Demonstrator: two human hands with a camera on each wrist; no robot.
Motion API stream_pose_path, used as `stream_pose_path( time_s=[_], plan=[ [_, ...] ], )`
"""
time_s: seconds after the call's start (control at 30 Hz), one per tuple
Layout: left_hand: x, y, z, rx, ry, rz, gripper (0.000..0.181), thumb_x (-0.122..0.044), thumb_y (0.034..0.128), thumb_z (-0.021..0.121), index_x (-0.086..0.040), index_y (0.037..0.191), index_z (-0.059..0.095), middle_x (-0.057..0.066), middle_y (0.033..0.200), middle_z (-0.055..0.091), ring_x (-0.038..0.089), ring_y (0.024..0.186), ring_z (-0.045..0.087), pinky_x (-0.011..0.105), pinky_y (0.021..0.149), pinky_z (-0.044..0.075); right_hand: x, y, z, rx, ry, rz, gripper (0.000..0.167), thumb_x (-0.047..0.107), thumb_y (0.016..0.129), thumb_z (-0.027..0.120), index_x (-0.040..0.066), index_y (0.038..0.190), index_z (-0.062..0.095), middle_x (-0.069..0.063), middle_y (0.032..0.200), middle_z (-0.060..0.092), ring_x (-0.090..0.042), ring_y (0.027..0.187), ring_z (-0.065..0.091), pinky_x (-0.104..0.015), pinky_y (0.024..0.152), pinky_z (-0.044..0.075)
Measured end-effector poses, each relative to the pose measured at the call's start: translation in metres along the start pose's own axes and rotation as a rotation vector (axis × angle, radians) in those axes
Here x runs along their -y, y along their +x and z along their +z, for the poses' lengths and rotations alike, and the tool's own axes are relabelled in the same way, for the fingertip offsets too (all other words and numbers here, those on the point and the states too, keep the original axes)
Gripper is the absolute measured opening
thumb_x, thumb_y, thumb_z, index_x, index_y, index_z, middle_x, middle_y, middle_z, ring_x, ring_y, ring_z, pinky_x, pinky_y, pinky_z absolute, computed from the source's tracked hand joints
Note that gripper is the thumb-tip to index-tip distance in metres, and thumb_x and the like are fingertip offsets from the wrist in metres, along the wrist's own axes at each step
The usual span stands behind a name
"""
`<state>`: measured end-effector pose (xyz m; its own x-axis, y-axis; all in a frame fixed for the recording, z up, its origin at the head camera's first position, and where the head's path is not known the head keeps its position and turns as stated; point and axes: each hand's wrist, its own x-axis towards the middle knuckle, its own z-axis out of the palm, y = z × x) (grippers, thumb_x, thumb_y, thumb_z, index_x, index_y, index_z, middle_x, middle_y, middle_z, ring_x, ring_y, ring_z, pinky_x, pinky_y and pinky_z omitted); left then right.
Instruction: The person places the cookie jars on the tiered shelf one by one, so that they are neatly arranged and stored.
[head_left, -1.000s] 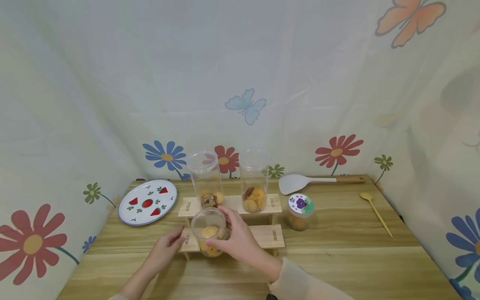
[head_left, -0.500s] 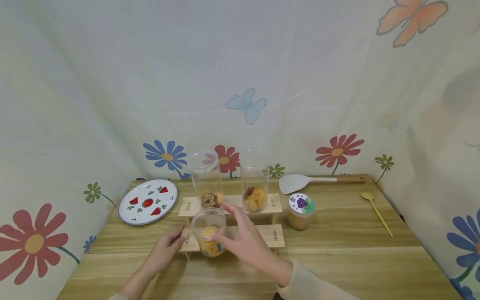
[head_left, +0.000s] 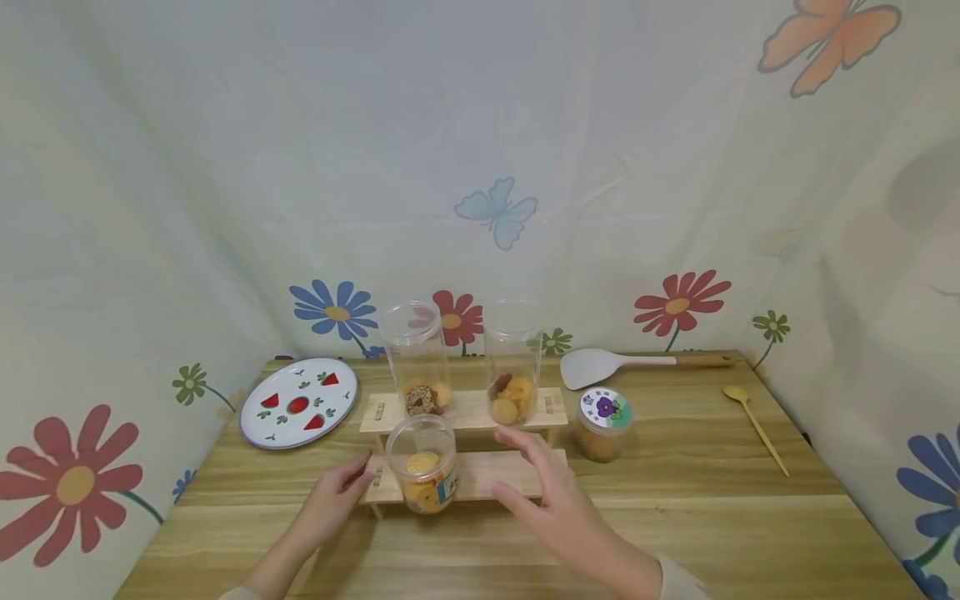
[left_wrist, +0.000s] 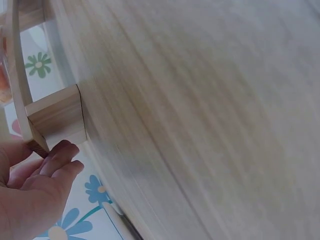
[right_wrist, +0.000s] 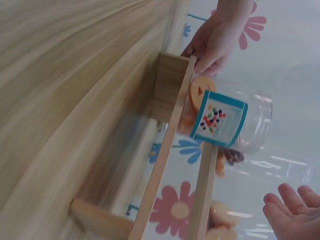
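Note:
A clear round jar of yellow cookies [head_left: 423,483] with a teal-edged label [right_wrist: 220,119] stands upright at the left of the lower step of a two-step wooden rack [head_left: 480,479]. My left hand [head_left: 333,500] pinches the left end of that step, thumb above and fingers below the board [left_wrist: 24,85]. To the right of the jar, apart from it, my right hand [head_left: 558,508] hovers over the step with its fingers spread and nothing in them. Two tall clear jars, one on the left [head_left: 415,358] and one on the right [head_left: 513,358], hold cookies on the upper step.
A white plate with red fruit pictures [head_left: 297,404] lies at the left. Right of the rack stands a small tub with a flower lid [head_left: 603,421]. Behind it lies a white spatula with a wooden handle [head_left: 637,362], and farther right a gold spoon [head_left: 757,429].
My right hand has let go of the cookie jar and moved away to the right. The jar stays on the lower step, its label now in view. My left hand has kept its place.

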<state>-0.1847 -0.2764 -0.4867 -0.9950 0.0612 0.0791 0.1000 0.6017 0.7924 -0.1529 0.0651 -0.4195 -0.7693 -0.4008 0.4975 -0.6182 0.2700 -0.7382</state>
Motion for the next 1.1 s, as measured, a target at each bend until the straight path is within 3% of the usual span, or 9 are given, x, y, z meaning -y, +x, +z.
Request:
stream_pose_path(
  time_s=[0.17, 0.4, 0.57, 0.7, 0.93, 1.1],
  plan=[
    [-0.001, -0.001, -0.001, -0.002, 0.006, -0.001, 0.044, -0.012, 0.0983, 0.056, 0.010, 0.135, 0.046, 0.024, 0.136, 0.049, 0.036, 0.125, 0.047, 0.046, 0.104, 0.038, -0.007, -0.007, -0.021, -0.047, -0.053, -0.010, 0.059, 0.018, 0.093, 0.066, 0.020, 0.145, 0.038, 0.005, 0.140, 0.047, -0.019, 0.127, 0.044, -0.040, 0.105, 0.039],
    [-0.001, -0.001, -0.001, 0.001, -0.005, -0.013, 0.044, -0.010, 0.0983, 0.055, 0.011, 0.136, 0.045, 0.024, 0.137, 0.048, 0.036, 0.126, 0.046, 0.046, 0.104, 0.038, -0.025, -0.014, -0.042, -0.149, -0.136, 0.033, 0.054, 0.020, 0.094, 0.065, 0.017, 0.143, 0.043, 0.001, 0.139, 0.049, -0.018, 0.128, 0.044, -0.029, 0.107, 0.036],
    [0.001, 0.001, 0.000, 0.003, -0.017, -0.008, 0.042, -0.008, 0.0978, 0.056, 0.012, 0.134, 0.047, 0.025, 0.134, 0.051, 0.035, 0.123, 0.049, 0.044, 0.101, 0.041, -0.042, -0.023, -0.052, -0.194, -0.216, 0.095, 0.056, 0.023, 0.093, 0.066, 0.023, 0.143, 0.042, 0.004, 0.140, 0.046, -0.018, 0.129, 0.042, -0.042, 0.105, 0.039],
    [0.002, 0.002, 0.000, 0.003, -0.021, 0.007, 0.041, -0.007, 0.0978, 0.056, 0.014, 0.132, 0.047, 0.027, 0.131, 0.052, 0.035, 0.121, 0.050, 0.043, 0.099, 0.044, -0.060, -0.029, -0.062, -0.225, -0.239, 0.124, 0.057, 0.021, 0.092, 0.067, 0.021, 0.143, 0.041, -0.004, 0.138, 0.046, -0.026, 0.128, 0.042, -0.051, 0.103, 0.039],
    [0.003, 0.002, 0.000, 0.000, -0.035, -0.003, 0.042, -0.008, 0.0977, 0.056, 0.014, 0.132, 0.047, 0.026, 0.132, 0.052, 0.034, 0.122, 0.050, 0.041, 0.100, 0.043, -0.092, -0.029, -0.080, -0.293, -0.213, 0.155, 0.062, 0.009, 0.089, 0.070, 0.000, 0.142, 0.039, -0.027, 0.140, 0.036, -0.041, 0.127, 0.037, -0.061, 0.101, 0.034],
    [0.003, 0.002, 0.000, 0.003, -0.041, 0.012, 0.042, -0.008, 0.0973, 0.057, 0.015, 0.131, 0.047, 0.027, 0.131, 0.052, 0.035, 0.121, 0.051, 0.042, 0.099, 0.044, -0.103, -0.026, -0.089, -0.283, -0.187, 0.313, 0.074, 0.019, 0.089, 0.071, -0.007, 0.144, 0.029, -0.034, 0.142, 0.026, -0.049, 0.125, 0.033, -0.066, 0.098, 0.034]
  ],
)
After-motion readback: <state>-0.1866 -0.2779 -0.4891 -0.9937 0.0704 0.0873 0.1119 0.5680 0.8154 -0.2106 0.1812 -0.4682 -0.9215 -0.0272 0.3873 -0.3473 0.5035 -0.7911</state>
